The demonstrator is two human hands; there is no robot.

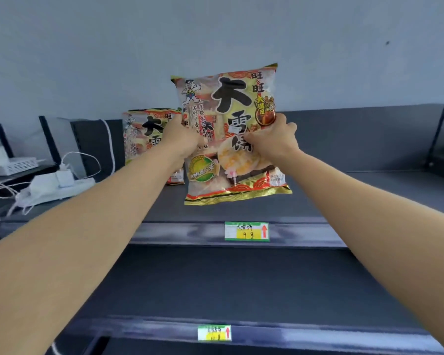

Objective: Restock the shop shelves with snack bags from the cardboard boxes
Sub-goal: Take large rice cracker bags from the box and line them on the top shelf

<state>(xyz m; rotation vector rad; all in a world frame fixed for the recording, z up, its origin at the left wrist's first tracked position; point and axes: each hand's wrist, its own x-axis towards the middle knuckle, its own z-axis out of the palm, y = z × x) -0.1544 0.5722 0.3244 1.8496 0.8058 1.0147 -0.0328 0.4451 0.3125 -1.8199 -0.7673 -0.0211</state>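
A large snack bag (231,98) with red, gold and black print hangs upright above the top shelf (344,196). My left hand (182,142) grips its left side and my right hand (272,139) grips its right side near the middle. A second bag of the same kind (144,134) stands on the top shelf behind and to the left, partly hidden by my left hand. No cardboard box is in view.
A green and yellow price tag (246,231) sits on the top shelf's front rail, another price tag (214,332) on the lower shelf's rail. At the left lie a white power strip with a plug (62,181), cables, a face mask (28,198) and a white box (13,166).
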